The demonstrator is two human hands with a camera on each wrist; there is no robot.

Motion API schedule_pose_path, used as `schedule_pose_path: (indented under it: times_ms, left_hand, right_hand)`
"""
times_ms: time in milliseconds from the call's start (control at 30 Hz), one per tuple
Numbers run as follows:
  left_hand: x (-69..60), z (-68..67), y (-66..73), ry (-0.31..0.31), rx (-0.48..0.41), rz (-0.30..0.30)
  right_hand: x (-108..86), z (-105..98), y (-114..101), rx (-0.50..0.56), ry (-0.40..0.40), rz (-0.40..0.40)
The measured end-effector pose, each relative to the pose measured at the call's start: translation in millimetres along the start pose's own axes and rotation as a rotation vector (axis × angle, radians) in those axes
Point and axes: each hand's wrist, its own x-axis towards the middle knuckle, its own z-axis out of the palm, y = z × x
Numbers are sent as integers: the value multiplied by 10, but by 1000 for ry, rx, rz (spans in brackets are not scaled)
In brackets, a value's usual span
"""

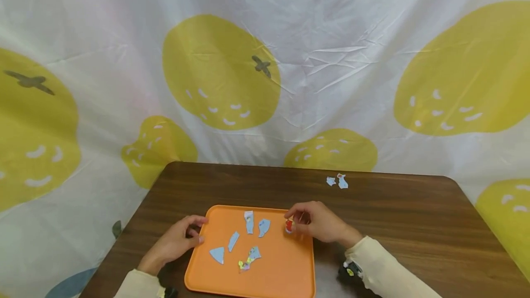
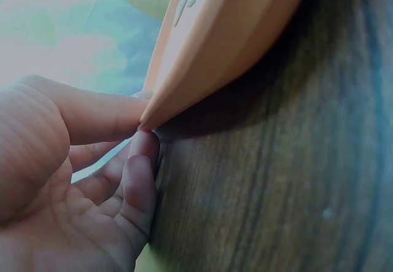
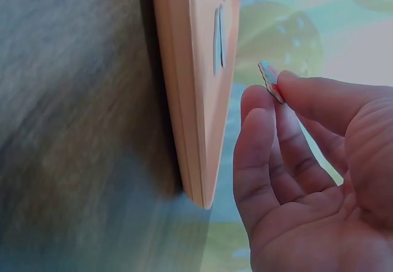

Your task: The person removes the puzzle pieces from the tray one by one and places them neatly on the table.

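Observation:
An orange tray (image 1: 285, 275) lies on the wooden table, and my left hand (image 1: 177, 240) pinches its left rim. In the left wrist view the thumb presses on the rim (image 2: 184, 75) with a fingertip below it. My right hand (image 1: 320, 222) is over the tray's far right corner. Between thumb and fingers it pinches a small flat piece (image 1: 289, 226) with red and white on it; the right wrist view shows this piece (image 3: 271, 81) edge-on, held above the tray. Several irregular light-blue pieces lie on the tray, among them a triangular one (image 1: 217, 255) and one with yellow and pink (image 1: 250, 260).
Two more small irregular pieces, a smaller one (image 1: 331, 181) and a longer one (image 1: 342, 181), lie near the table's back edge. Dark wooden table (image 1: 406, 229) surface extends right of the tray. A white curtain (image 1: 314, 82) with yellow fruit prints hangs behind.

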Motion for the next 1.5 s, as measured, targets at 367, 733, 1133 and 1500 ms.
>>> schedule_pose_path:
  times_ms: [367,733,1133,1500]
  left_hand:
    - [2,-1,-19,9,1,-21]
    - [-3,-23,-29,-13,-24,19]
    - [5,-10,-17,-2,-6,-10]
    - [8,-2,0,-14,-10,-10]
  right_hand:
    - [-78,-205,109,82,49,68]
    - [-174,-502,320,145,140,111]
    - [-283,-794,547,118,227,199]
    - [-351,-995,787,108,288,252]
